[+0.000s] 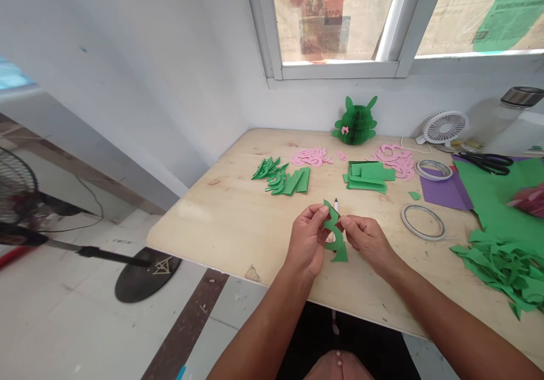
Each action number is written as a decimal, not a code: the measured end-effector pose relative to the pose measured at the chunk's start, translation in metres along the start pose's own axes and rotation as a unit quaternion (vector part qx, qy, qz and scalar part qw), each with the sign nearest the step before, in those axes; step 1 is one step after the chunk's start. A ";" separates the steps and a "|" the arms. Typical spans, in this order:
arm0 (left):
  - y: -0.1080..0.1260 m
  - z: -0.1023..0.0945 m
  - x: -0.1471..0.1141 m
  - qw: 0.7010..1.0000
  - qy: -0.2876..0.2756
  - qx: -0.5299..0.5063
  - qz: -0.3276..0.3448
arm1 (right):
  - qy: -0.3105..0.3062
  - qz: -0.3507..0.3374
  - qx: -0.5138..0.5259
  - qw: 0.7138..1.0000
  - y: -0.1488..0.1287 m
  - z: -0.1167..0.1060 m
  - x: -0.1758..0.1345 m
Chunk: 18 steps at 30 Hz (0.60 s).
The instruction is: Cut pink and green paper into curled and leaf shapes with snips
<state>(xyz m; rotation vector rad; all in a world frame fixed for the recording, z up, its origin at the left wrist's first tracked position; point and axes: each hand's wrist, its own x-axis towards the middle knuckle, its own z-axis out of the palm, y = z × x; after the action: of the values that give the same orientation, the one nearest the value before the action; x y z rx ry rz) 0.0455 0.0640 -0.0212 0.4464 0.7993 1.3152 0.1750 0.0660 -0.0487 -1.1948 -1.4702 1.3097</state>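
My left hand grips a green paper cut-out with a curved, notched outline, its upper end pointing away from me. At the right side of that paper, my right hand is closed in a pinch on its upper edge, where a thin dark line shows. I cannot tell whether this line is a fold or a separate thin thing. Just behind the paper lies a white pen with a dark tip, partly hidden. Both hands are above the front part of the wooden table.
Beyond my hands are green leaf cut-outs, folded green strips and pink cut-outs. A green paper figure stands by the wall. To the right are tape rolls, black scissors, green scraps and a small fan.
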 end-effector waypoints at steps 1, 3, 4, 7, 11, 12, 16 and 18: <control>0.000 0.000 0.000 1.000 0.001 -0.003 0.001 | 0.001 0.001 0.003 1.000 0.000 0.000 0.000; -0.001 0.000 0.000 1.000 0.004 -0.009 0.001 | 0.002 0.005 0.009 1.000 0.000 0.001 0.000; -0.002 0.000 0.000 1.000 0.006 -0.011 0.000 | 0.001 0.006 0.012 1.000 0.000 0.001 0.000; -0.002 -0.001 0.001 1.000 0.005 -0.016 -0.005 | 0.003 0.008 0.021 1.000 -0.002 0.001 0.000; -0.002 -0.002 0.000 1.000 -0.006 -0.020 -0.011 | 0.003 0.007 0.021 1.000 -0.004 0.001 0.000; -0.002 -0.002 0.000 1.000 -0.006 -0.019 -0.014 | 0.005 0.008 0.017 1.000 -0.004 0.001 0.000; -0.001 -0.005 0.000 1.000 -0.009 -0.004 -0.023 | 0.014 0.003 0.006 1.000 -0.003 0.000 -0.001; 0.001 -0.008 0.000 0.999 -0.020 0.013 -0.033 | 0.007 0.004 0.009 1.000 -0.003 0.000 -0.002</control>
<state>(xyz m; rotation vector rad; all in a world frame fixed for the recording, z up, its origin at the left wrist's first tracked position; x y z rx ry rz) 0.0391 0.0634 -0.0263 0.4611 0.7921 1.2321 0.1752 0.0644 -0.0453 -1.1960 -1.4429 1.3151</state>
